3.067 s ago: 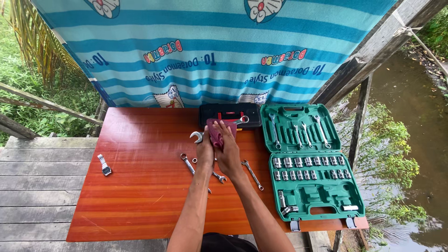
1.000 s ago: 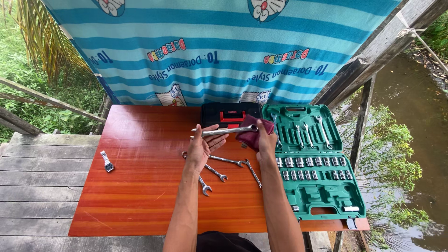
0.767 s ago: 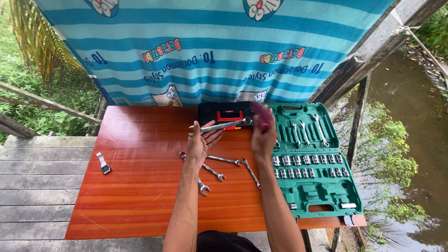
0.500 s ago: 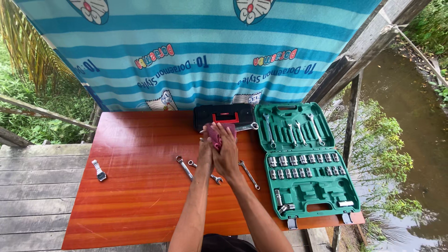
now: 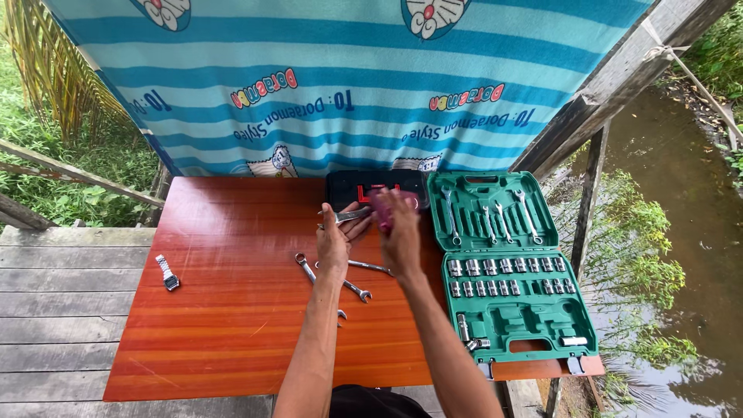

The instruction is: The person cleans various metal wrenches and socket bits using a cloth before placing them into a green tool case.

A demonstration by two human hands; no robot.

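Head view, only one. My left hand (image 5: pixel 334 236) is raised over the reddish-brown wooden bench (image 5: pixel 209 310), fingers pinched on the shaft of a silver metal spanner (image 5: pixel 350 216) that lies roughly level and points toward my right hand. My right hand (image 5: pixel 400 228) is just beside it, curled around a dark pink cloth (image 5: pixel 381 209) pressed at the spanner's end; motion blur there, so I can't tell how tight that grip is.

Spanner and cloth are both held up off the bench, in front of the small black tool case with red inside (image 5: pixel 377 188) at the back edge.

Under my wrists on the bench, three loose silver spanners: one combination spanner (image 5: pixel 306 268) near my left forearm, one lying crosswise (image 5: pixel 370 267), one shorter (image 5: pixel 357 291) closer to me.

To the right, an open green plastic socket-set case (image 5: pixel 507 272), touching the black case's side; its lid half holds long silver tools, its base half holds two rows of silver sockets.

Far left, off the bench on the grey wooden deck planks (image 5: pixel 70 310), a silver metal wristwatch (image 5: pixel 166 272).

Blue striped cartoon-print cloth (image 5: pixel 348 85) hangs behind the bench. Brown water (image 5: pixel 689 232) at right.
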